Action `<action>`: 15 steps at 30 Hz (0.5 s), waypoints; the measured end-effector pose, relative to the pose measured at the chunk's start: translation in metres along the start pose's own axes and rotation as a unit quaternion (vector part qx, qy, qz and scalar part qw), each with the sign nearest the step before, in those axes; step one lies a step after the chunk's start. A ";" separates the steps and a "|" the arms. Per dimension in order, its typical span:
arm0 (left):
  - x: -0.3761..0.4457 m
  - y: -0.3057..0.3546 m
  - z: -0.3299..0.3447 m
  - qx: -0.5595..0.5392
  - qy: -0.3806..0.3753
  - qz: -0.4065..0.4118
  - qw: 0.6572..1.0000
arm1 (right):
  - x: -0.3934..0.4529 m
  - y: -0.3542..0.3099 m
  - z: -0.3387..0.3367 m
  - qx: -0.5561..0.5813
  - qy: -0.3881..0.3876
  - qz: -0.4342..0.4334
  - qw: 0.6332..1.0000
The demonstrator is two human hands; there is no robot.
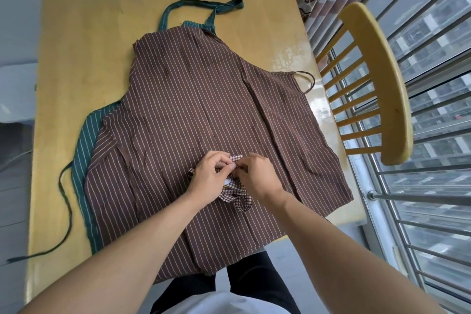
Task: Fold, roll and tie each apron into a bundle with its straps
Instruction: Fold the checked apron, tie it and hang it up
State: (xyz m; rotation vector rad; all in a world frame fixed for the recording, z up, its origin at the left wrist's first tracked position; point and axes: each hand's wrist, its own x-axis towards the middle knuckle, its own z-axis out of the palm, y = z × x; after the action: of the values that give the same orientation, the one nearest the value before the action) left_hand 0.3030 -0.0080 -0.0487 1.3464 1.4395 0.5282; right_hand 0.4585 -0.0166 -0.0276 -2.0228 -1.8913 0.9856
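A small brown-and-white checked apron bundle (230,192) lies on top of a brown striped apron (198,99) spread flat over the table. My left hand (209,177) and my right hand (257,173) meet over the bundle, each pinching its checked strap (235,158). A loop of that strap hangs toward me below the hands. Most of the bundle is hidden by my hands. Under the brown apron lies a green striped apron (85,145), showing at the left edge and at its neck loop (193,9) at the far side.
The wooden table (84,46) holds the aprons. A thin dark green tie (63,211) trails along the table's left side to the near corner. A wooden chair (379,79) stands at the right, beside a barred window. The brown apron's near hem hangs over the table's front edge.
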 end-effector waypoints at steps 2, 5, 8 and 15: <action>-0.001 -0.001 0.002 0.008 0.018 -0.001 1.000 | 0.004 0.003 -0.011 0.054 -0.043 0.043 0.997; -0.003 0.001 0.006 0.028 0.020 0.011 0.999 | 0.005 0.009 -0.024 0.143 -0.090 0.097 0.981; -0.004 0.003 0.006 0.051 0.009 0.019 0.998 | 0.005 0.014 -0.032 0.240 -0.126 0.169 0.948; -0.004 0.007 0.005 0.093 -0.013 0.000 0.996 | 0.003 0.010 -0.026 0.470 -0.096 0.309 0.822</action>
State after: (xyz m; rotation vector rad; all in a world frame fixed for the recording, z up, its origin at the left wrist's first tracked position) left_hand 0.3101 -0.0113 -0.0437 1.4940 1.4961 0.3834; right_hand 0.4818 -0.0081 -0.0149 -1.8625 -0.4591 1.8380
